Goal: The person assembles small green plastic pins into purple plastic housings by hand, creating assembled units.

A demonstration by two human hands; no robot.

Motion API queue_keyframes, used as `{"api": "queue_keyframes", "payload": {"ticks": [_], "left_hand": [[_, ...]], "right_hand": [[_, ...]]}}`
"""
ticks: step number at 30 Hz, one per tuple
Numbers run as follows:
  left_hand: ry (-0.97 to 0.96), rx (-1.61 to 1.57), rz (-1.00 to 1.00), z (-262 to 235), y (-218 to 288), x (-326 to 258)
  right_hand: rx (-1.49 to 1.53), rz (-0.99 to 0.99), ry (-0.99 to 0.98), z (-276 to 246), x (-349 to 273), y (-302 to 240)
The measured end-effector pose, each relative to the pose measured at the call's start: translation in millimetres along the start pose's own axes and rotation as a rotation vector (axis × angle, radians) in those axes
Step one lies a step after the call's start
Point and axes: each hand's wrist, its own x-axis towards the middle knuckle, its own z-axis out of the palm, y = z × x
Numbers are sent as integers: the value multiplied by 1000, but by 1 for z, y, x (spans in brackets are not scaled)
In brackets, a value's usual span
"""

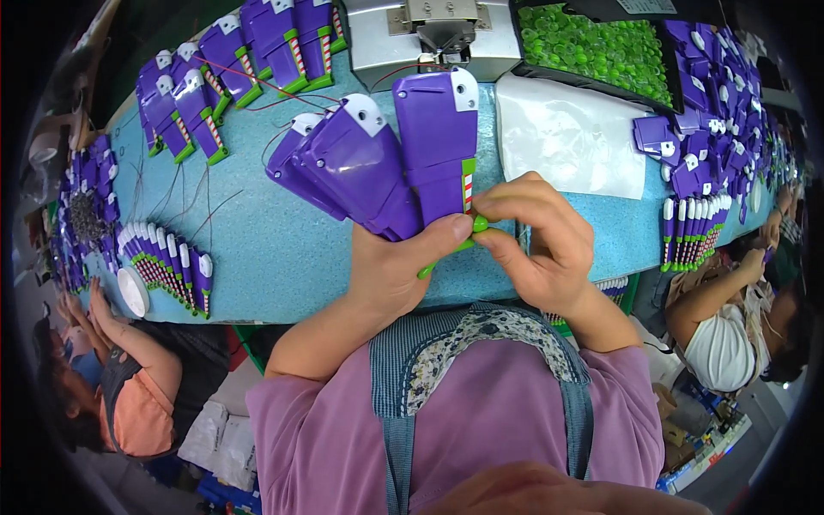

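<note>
My left hand (386, 270) is closed round the lower ends of several wing-shaped purple plastic parts, fanned out above it. The rightmost purple part (436, 120) stands nearly upright, with a white corner at the top and a red-and-white striped edge. Farther left in the same grip, another purple part (356, 163) overlaps more of its kind. The thumb and forefinger of my right hand (549, 245) pinch a small rounded green piece (480, 224) at the bottom of the striped edge, beside my left thumb. Whether that piece is fixed to the part is hidden by the fingers.
Ahead stands a metal machine (369, 47). Right of it are a black tray (601, 93) of green translucent pieces, a white sheet (571, 137) and heaped purple parts (717, 103). Similar parts (206, 112) with thin wires lie left on the blue table (266, 266). Co-workers sit at both sides.
</note>
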Motion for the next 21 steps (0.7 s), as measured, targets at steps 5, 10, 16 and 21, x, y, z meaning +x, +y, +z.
{"api": "queue_keyframes", "payload": {"ticks": [5, 10, 16, 21], "left_hand": [[-17, 46, -2, 2, -5, 3], [141, 290, 138, -12, -3, 7], [65, 251, 83, -15, -7, 6], [19, 239, 21, -11, -7, 4]], "right_hand": [[-7, 43, 20, -10, -1, -2], [-696, 128, 115, -69, -7, 28], [-1137, 194, 49, -100, -22, 57], [-1206, 161, 70, -100, -19, 65]]}}
